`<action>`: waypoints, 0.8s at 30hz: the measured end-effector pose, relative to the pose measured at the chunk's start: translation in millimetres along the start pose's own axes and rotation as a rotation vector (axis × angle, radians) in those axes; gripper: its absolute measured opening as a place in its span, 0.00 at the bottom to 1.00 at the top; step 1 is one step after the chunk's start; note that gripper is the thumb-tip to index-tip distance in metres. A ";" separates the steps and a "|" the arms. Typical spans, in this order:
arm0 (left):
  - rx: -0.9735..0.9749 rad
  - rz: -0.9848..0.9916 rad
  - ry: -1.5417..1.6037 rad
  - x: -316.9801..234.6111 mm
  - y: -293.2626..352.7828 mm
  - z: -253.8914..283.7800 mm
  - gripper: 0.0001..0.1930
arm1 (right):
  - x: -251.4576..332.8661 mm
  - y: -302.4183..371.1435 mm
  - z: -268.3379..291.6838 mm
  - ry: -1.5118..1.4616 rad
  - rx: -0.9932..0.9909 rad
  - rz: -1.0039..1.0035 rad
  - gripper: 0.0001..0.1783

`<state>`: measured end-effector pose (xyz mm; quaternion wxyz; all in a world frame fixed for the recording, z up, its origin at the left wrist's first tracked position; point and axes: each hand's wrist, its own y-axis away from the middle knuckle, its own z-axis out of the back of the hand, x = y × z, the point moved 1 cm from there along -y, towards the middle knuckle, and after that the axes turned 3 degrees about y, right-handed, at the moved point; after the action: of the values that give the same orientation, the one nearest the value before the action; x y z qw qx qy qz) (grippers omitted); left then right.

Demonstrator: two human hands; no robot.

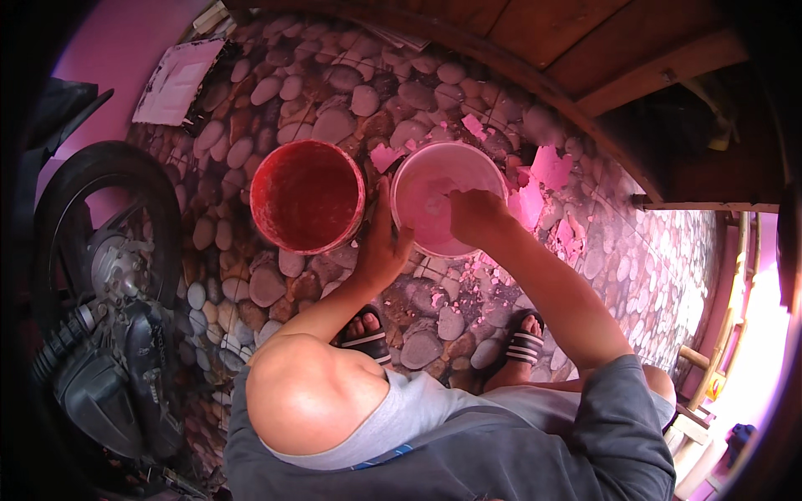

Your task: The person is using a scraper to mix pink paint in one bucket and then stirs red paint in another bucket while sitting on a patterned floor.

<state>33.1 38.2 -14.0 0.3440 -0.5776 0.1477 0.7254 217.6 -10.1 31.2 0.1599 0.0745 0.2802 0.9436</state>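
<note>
In front of my feet stands a bucket (449, 148) with a pale rim and a pink-coated inside. My left hand (386, 242) grips its left outer wall, fingers along the side and thumb near the rim. Over the bucket's right part, my right hand (480, 219) is closed, knuckles up and fingertips turned inward. Something thin and pinkish seems to show at its fingers, but I cannot make out what it holds. Close by on the left is a red bucket (307, 150) with pale smears inside. Pink peeled flakes (550, 169) lie around the pale bucket, mostly to its right.
A motorcycle wheel (109, 159) and engine parts (100, 401) take up the left side. Wooden furniture (601, 50) overhangs the far right. A pale, dark-edged board (178, 82) leans at the far left. The floor (251, 200) has a pebble pattern. My sandalled feet (365, 334) are behind the buckets.
</note>
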 end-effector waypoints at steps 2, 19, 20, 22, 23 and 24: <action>0.039 -0.027 -0.016 3.0 -2.0 0.7 0.36 | -0.2 -11.4 -7.9 -0.020 -0.016 -0.049 0.16; -0.008 0.000 -0.032 2.1 -3.3 -8.0 0.37 | -3.4 -22.4 -22.8 0.291 0.111 0.319 0.17; -0.014 -0.003 -0.038 2.1 -3.2 -7.8 0.37 | -2.4 -24.4 -19.4 0.333 0.101 0.273 0.16; -0.020 -0.001 -0.057 3.2 1.1 -3.9 0.37 | 12.6 -19.8 6.3 0.413 0.085 0.188 0.15; -0.020 -0.003 -0.068 2.8 1.6 -2.3 0.37 | 12.5 -21.1 1.0 0.387 0.049 0.189 0.14; -0.022 -0.009 -0.074 2.0 0.0 -3.7 0.37 | 12.6 -21.3 -1.5 0.367 0.011 0.187 0.13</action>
<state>35.5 36.6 -16.9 0.3463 -0.5547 0.1241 0.7463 211.0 10.4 18.9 0.0173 -0.0718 0.3017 0.9505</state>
